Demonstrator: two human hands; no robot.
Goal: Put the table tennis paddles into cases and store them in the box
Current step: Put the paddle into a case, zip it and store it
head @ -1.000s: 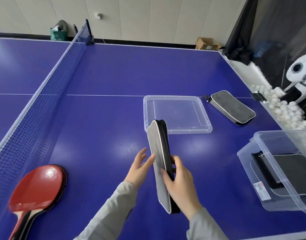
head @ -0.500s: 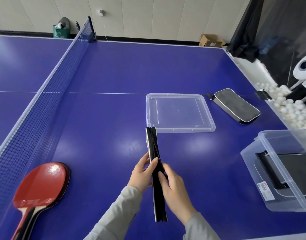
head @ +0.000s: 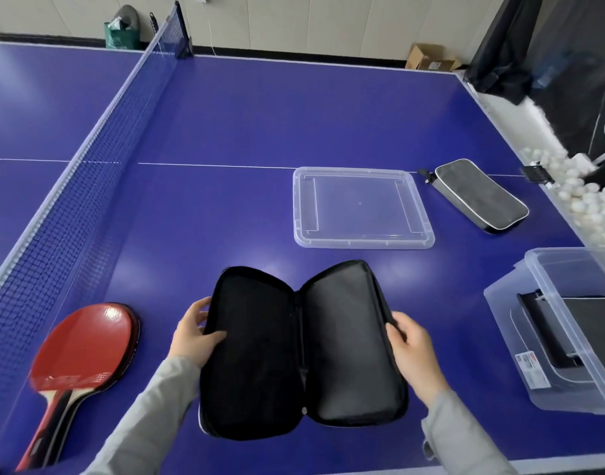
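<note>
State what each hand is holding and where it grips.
Both hold the open black case: the left hand grips the left half's outer edge, thumb inside; the right hand grips the right half's outer edge.

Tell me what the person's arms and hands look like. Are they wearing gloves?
No gloves. Both hands are bare: the left hand and the right hand. Each arm is covered by a long, plain light grey sleeve, left sleeve and right sleeve, ending at the wrist. No watch, rings or markings show.
</note>
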